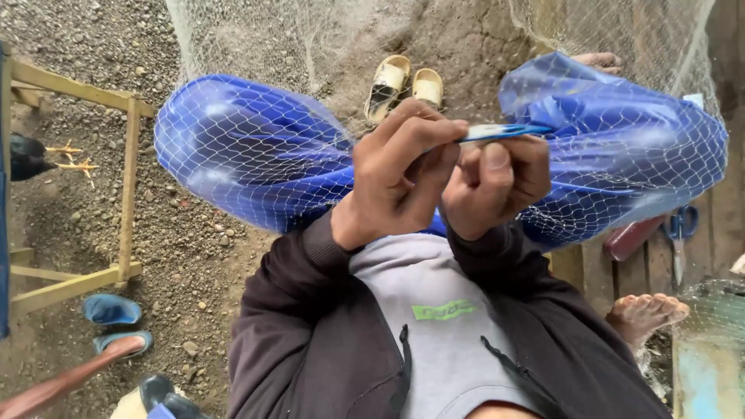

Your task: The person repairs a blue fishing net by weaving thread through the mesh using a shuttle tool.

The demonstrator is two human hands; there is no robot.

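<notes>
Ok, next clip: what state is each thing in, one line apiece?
Left hand: closed, pinching the blue tool.
Right hand: closed on the tool's near end.
Blue tool: held level between both hands.
Net: draped over blue-clad knees.
Scissors: lying shut on planks.
Sandals: off, side by side on the ground.

Two hands are up at the middle, the left hand point(396, 174) and the right hand point(497, 182), and between them one blue netting needle point(504, 132). One white fishing net point(256, 147) drapes over two blue-clad knees. Two tan sandals point(403, 85) lie on the gravel, and two blue slippers point(116, 322) lower left. One pair of scissors point(680, 233) rests on the planks, near one bare foot point(644, 314). One wooden frame point(124, 186) stands at the left
</notes>
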